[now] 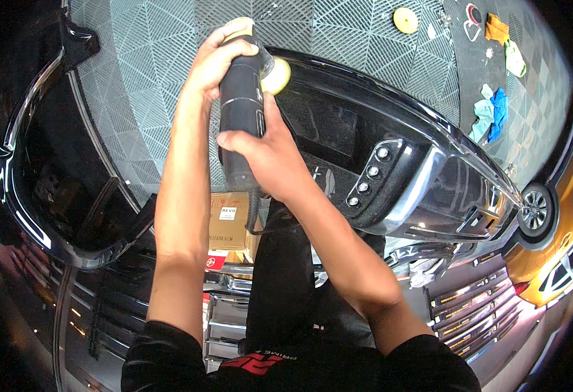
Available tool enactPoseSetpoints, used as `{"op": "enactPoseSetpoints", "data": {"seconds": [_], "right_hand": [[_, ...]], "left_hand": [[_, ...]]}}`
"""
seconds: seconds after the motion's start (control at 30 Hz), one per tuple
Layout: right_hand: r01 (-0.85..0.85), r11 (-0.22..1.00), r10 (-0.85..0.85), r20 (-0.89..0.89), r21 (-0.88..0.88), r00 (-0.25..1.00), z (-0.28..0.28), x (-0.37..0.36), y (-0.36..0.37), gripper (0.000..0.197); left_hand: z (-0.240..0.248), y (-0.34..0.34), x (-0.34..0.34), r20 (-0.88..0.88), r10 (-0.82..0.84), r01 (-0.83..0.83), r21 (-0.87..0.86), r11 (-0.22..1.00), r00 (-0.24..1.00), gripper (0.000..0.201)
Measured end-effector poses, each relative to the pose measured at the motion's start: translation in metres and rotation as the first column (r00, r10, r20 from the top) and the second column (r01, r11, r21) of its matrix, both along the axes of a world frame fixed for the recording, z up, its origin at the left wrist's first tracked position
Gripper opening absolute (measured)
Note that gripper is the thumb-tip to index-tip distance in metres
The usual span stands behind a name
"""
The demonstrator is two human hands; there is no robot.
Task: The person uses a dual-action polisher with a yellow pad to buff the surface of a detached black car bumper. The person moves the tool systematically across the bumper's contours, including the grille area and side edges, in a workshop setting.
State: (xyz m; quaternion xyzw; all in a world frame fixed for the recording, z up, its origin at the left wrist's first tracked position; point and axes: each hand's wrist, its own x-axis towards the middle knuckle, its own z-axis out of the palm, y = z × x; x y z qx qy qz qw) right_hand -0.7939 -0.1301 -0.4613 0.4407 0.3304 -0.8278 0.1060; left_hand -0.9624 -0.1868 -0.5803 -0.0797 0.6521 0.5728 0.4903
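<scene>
Both my hands are wrapped round a black polisher (239, 104) held lengthwise in front of me. My left hand (216, 65) closes over its head end at the far side. Nearer to me, my right hand (270, 153) grips the body, its thumb and fingers bent round the casing. A yellow round foam pad (277, 76) on the head faces right, at the left end of a glossy black car bumper (391, 104). Whether the pad touches the bumper, I cannot tell. Several round lamps sit in a lamp strip (369, 176) on this bumper. A cord (252, 219) hangs from the polisher.
Another black car part (45, 196) curves along the left. A cardboard box (226, 225) stands below the polisher. On the tiled floor lie a yellow pad (405, 20), an orange cloth (496, 28) and a blue cloth (498, 117). An orange car (548, 255) is at the right.
</scene>
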Motion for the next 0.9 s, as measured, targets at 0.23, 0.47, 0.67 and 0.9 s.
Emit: {"op": "enactPoseSetpoints", "data": {"seconds": [0.23,0.47,0.67,0.9], "right_hand": [[-0.021,0.996,0.024,0.031,-0.081,0.999,-0.018,-0.019,0.002,0.116],[-0.128,0.988,0.119,0.112,0.081,0.987,-0.019,-0.021,-0.007,0.077],[-0.073,0.996,0.071,0.042,0.048,0.997,-0.008,-0.004,0.004,0.099],[-0.004,1.0,0.002,0.069,0.028,0.998,0.014,0.008,0.026,0.103]], "left_hand": [[-0.017,-0.005,-0.019,0.024,-0.019,0.019,-0.019,1.0,1.0,0.061],[-0.018,-0.014,-0.019,0.055,0.026,-0.026,0.005,1.0,0.998,0.061],[-0.009,-0.006,-0.008,0.043,0.028,-0.028,0.003,1.0,0.999,0.063],[0.02,0.031,0.011,-0.013,-0.138,0.137,-0.063,0.989,0.99,0.065]]}}
